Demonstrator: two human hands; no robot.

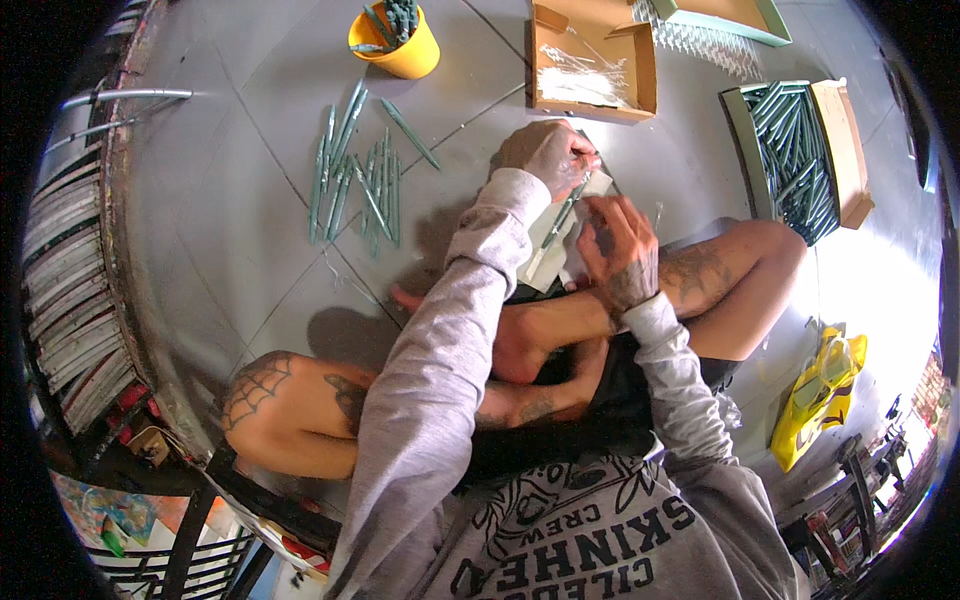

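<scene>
My left hand (pixel 548 155) is closed in a pinch around the far end of a slim dark green pen (pixel 563 217). The pen lies slantwise over a pale, narrow strip (pixel 543 272) between my legs. Just right of the pen, my right hand (pixel 622 248) has its fingers curled in beside the strip; whatever they may pinch is hidden. To the left, several similar green pens (pixel 350 180) lie loosely spread on the grey tiles. More of them stand in a yellow cup (pixel 405 55) at the far left.
An open cardboard box (pixel 645 75) beyond my hands holds thin white pieces. Behind it, clear pieces (pixel 705 48) lie near a pale green box (pixel 740 15). A box full of green pens (pixel 740 160) stands at right. A yellow plastic bag (pixel 820 400) lies nearer me.
</scene>
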